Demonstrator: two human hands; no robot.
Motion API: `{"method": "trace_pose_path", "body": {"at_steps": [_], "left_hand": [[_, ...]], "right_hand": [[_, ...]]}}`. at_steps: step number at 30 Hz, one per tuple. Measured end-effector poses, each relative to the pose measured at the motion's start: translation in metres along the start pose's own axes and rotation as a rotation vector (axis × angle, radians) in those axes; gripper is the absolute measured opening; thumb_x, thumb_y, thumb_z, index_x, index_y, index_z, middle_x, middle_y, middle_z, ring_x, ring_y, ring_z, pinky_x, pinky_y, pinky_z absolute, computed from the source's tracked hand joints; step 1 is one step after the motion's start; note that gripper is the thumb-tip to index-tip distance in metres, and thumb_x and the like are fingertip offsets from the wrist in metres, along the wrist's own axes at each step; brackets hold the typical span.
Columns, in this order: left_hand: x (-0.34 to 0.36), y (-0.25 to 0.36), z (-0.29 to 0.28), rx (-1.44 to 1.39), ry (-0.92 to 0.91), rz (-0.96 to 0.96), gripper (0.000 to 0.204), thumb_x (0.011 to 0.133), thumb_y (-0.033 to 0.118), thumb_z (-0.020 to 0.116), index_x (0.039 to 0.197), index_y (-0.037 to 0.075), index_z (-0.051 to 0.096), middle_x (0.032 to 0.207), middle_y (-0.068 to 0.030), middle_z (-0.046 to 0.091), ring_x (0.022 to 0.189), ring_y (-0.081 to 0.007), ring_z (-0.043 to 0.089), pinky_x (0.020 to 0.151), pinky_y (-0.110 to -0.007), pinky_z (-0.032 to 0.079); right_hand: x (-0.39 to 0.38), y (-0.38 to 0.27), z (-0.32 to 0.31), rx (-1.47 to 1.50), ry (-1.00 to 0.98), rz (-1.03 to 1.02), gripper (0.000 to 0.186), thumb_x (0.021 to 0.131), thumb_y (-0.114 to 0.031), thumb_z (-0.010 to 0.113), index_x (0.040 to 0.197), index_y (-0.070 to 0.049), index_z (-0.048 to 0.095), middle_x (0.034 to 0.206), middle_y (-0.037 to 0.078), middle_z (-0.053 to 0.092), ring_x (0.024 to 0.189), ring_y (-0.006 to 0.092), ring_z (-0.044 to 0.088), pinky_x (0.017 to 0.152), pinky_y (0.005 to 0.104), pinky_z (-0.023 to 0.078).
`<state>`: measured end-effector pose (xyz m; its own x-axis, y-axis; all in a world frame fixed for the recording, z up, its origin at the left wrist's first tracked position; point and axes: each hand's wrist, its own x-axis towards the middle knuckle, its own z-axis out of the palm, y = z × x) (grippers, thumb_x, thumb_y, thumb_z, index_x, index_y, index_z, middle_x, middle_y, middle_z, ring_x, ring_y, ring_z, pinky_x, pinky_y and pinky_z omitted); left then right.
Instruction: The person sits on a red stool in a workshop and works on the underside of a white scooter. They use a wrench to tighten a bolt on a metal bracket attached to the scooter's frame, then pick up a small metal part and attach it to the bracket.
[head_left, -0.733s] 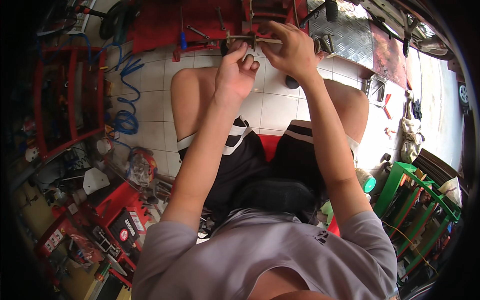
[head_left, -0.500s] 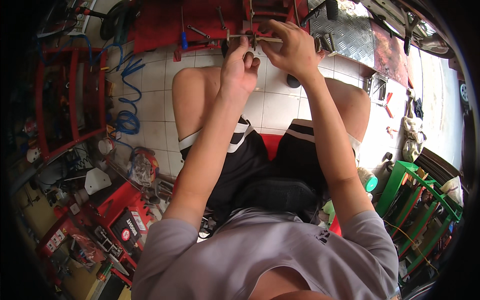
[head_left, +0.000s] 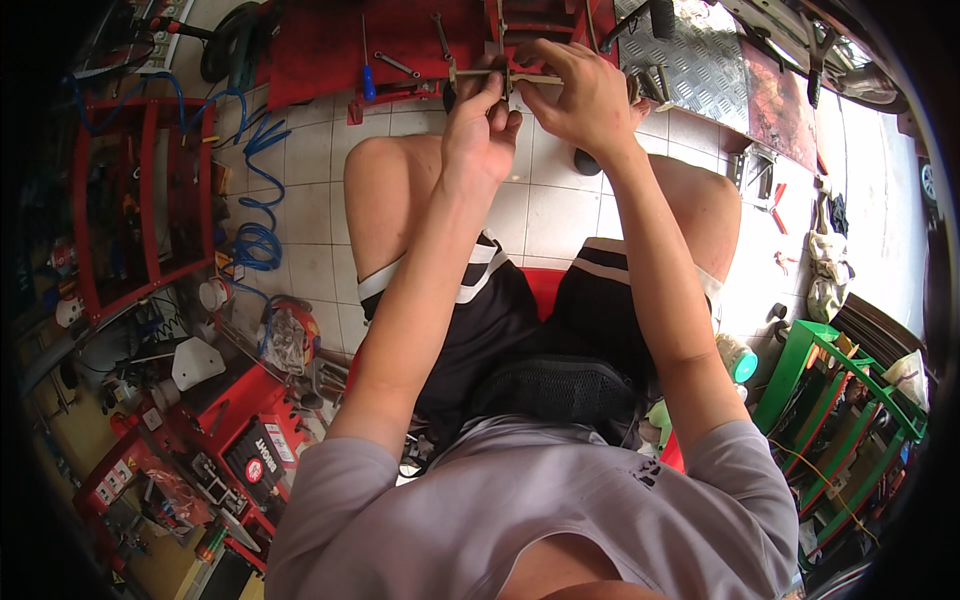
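Note:
At the top middle, my left hand (head_left: 480, 135) is closed on a brass-coloured metal rod (head_left: 537, 79) with a dark fitting (head_left: 506, 80) on it; its thumb presses near the fitting. My right hand (head_left: 582, 105) grips the rod from the other side, fingers bent over it beside the fitting. Just behind is a red work platform (head_left: 315, 60), bearing a blue-handled screwdriver (head_left: 368, 75) and two wrenches (head_left: 398, 64) to the left of my hands.
My knees flank the hands above a tiled floor (head_left: 555, 220). A coiled blue hose (head_left: 255, 240) and red rack (head_left: 90, 200) are left; red tool cases (head_left: 230, 400) lower left. A diamond-plate panel (head_left: 690, 70) is upper right, a green rack (head_left: 800, 370) lower right.
My left hand has shifted slightly up and right, its thumb rising onto the rod near the fitting. My right hand stays on the rod with little visible movement.

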<state>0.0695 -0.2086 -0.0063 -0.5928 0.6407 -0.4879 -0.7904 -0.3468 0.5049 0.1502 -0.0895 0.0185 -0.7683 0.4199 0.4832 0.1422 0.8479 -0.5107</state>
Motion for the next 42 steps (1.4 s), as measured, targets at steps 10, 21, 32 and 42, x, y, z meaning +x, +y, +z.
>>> {"method": "trace_pose_path", "body": {"at_steps": [10,21,32,42], "left_hand": [[-0.001,0.006,0.004,0.057,-0.033,0.055,0.011,0.093,0.018,0.068,0.103,0.018,0.064,0.083,0.0097,0.058,0.055,-0.0052,0.035,0.063,-0.025,0.034],[0.003,0.006,-0.003,0.016,-0.023,-0.004,0.016,0.094,0.015,0.066,0.109,0.018,0.063,0.091,0.0092,0.062,0.059,-0.0057,0.039,0.067,-0.026,0.037],[0.002,0.006,-0.005,0.063,-0.013,0.016,0.026,0.093,0.014,0.067,0.118,0.019,0.061,0.093,0.0090,0.062,0.060,-0.0055,0.041,0.067,-0.026,0.037],[0.003,0.009,-0.002,0.067,0.012,0.000,0.017,0.090,0.017,0.072,0.105,0.018,0.065,0.089,0.0075,0.059,0.061,-0.0060,0.042,0.066,-0.026,0.039]], "right_hand": [[-0.001,-0.003,-0.006,-0.001,-0.077,0.042,0.030,0.075,-0.023,0.073,0.103,-0.013,0.066,0.091,0.006,0.071,0.084,0.0267,0.068,0.071,0.0387,0.054],[-0.002,0.000,-0.004,0.001,-0.082,0.044,0.030,0.074,-0.021,0.072,0.102,-0.012,0.066,0.091,0.006,0.071,0.086,0.0276,0.067,0.071,0.0392,0.053],[-0.003,0.003,0.000,0.029,0.021,-0.002,0.024,0.071,-0.022,0.071,0.094,-0.016,0.067,0.073,0.003,0.065,0.075,0.0252,0.064,0.062,0.0393,0.052],[-0.003,0.002,-0.003,0.015,0.009,-0.006,0.024,0.072,-0.023,0.070,0.095,-0.016,0.066,0.070,0.002,0.064,0.075,0.0225,0.064,0.062,0.0386,0.051]]}}
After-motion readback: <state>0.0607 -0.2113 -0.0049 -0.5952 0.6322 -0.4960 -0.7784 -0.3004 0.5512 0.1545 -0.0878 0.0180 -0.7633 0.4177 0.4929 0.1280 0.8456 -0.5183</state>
